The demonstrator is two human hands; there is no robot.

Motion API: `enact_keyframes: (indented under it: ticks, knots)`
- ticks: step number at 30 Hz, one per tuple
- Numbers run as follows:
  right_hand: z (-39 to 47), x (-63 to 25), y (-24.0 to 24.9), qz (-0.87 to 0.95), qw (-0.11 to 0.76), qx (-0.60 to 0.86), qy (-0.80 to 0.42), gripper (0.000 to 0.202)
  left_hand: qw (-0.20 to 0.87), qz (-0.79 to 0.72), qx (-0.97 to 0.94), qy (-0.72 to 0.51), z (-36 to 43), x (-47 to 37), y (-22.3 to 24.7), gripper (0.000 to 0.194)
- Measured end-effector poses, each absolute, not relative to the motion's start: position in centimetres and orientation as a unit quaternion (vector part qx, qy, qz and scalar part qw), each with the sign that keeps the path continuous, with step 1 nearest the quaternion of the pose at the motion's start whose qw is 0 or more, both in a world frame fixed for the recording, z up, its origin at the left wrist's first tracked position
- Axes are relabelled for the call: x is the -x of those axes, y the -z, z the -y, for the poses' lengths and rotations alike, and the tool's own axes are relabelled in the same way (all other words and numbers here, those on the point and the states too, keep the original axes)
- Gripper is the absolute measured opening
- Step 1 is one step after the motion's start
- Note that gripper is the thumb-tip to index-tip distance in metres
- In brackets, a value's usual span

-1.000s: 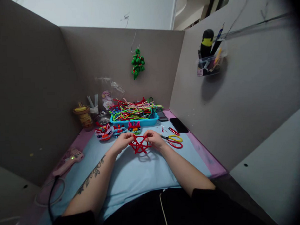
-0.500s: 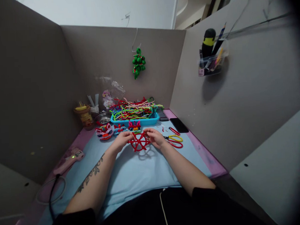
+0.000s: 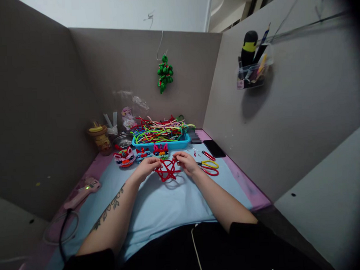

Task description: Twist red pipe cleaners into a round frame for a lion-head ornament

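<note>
A red pipe-cleaner wheel [image 3: 167,171], a ring with crossing spokes, is held up over the light blue cloth. My left hand [image 3: 150,166] pinches its upper left edge between thumb and fingers. At its upper right, my right hand [image 3: 184,161] has its fingertips closed on the rim. Just beyond the hands sit small animal-face figures of fuzzy wire: a pink and red one [image 3: 124,157], a blue one [image 3: 143,154] and a red one with pink ears [image 3: 161,150].
Behind stands a blue tray [image 3: 162,145] heaped with coloured pipe cleaners [image 3: 165,131]. Scissors [image 3: 209,168], a red cutter [image 3: 208,155] and a black phone [image 3: 214,148] lie right. A pink glue gun [image 3: 83,191] with a cord lies left. Grey partitions [image 3: 142,65] enclose the table.
The red wheel has tilted and its spokes look bent into a more star-like shape. Both hands keep nearly the same place; the view has shifted slightly.
</note>
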State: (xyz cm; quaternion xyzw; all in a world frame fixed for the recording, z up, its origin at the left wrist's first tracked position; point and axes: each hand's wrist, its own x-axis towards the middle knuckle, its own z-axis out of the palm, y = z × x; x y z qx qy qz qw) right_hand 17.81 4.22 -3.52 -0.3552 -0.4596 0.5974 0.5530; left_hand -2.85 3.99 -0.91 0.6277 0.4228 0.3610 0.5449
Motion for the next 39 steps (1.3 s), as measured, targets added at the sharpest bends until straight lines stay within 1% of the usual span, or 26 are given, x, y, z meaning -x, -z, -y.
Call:
enact_keyframes:
  ticks: [3, 5, 7, 9, 12, 15, 17, 21, 23, 27, 29, 31, 33, 36, 39]
  knots:
    - [-3.7, -18.0, 2.9, 0.525, 0.522, 0.345, -0.577, 0.027, 0.523, -0.400, -0.672, -0.339, -3.5, 2.7, 0.5, 0.034]
    - [-3.2, -18.1, 2.3, 0.600, 0.484, 0.334, -0.543, 0.027, 0.454, -0.389, -0.717, -0.359, -3.0, 2.5, 0.1, 0.036]
    - [-2.6, -18.0, 1.7, 0.668, 0.455, 0.335, -0.484, 0.026, 0.353, -0.384, -0.756, -0.395, -2.5, 2.3, -0.2, 0.035]
    - [-2.1, -17.8, 1.2, 0.709, 0.456, 0.349, -0.409, 0.022, 0.264, -0.375, -0.782, -0.422, -1.9, 2.2, -0.5, 0.031]
    - [-1.6, -17.4, 0.6, 0.735, 0.484, 0.346, -0.327, 0.019, 0.173, -0.367, -0.805, -0.433, -1.4, 1.9, -0.7, 0.020]
    - [-1.3, -17.1, 0.3, 0.740, 0.489, 0.334, -0.318, 0.019, 0.115, -0.361, -0.826, -0.417, -1.1, 1.7, -0.9, 0.011]
    - [-1.3, -17.1, 0.3, 0.741, 0.484, 0.333, -0.325, 0.016, 0.094, -0.360, -0.835, -0.405, -1.1, 1.6, -0.8, 0.009]
    - [-1.2, -17.0, 0.3, 0.740, 0.481, 0.343, -0.322, 0.011, 0.084, -0.364, -0.836, -0.401, -1.1, 1.4, -0.4, 0.009]
    - [-1.2, -17.0, 0.4, 0.737, 0.481, 0.349, -0.321, 0.009, 0.110, -0.373, -0.826, -0.408, -1.1, 1.3, -0.2, 0.011]
    - [-1.3, -16.9, 0.5, 0.740, 0.476, 0.354, -0.316, 0.011, 0.183, -0.382, -0.801, -0.423, -1.0, 1.2, -0.1, 0.029]
    - [-1.3, -16.9, 0.7, 0.747, 0.473, 0.352, -0.308, 0.012, 0.201, -0.375, -0.795, -0.433, -0.9, 1.1, -0.2, 0.031]
    - [-1.4, -16.7, 0.8, 0.750, 0.475, 0.352, -0.296, 0.011, 0.212, -0.368, -0.788, -0.445, -0.8, 0.9, -0.3, 0.030]
    - [-1.3, -16.6, 1.0, 0.742, 0.495, 0.362, -0.270, 0.008, 0.217, -0.373, -0.774, -0.464, -0.7, 0.9, -0.3, 0.027]
    - [-0.8, -16.2, 1.0, 0.714, 0.536, 0.402, -0.202, 0.010, 0.202, -0.389, -0.748, -0.499, -0.8, 0.8, -0.3, 0.025]
    - [-0.4, -15.6, 1.1, 0.715, 0.529, 0.434, -0.145, 0.009, 0.197, -0.401, -0.730, -0.517, -0.8, 0.8, -0.3, 0.025]
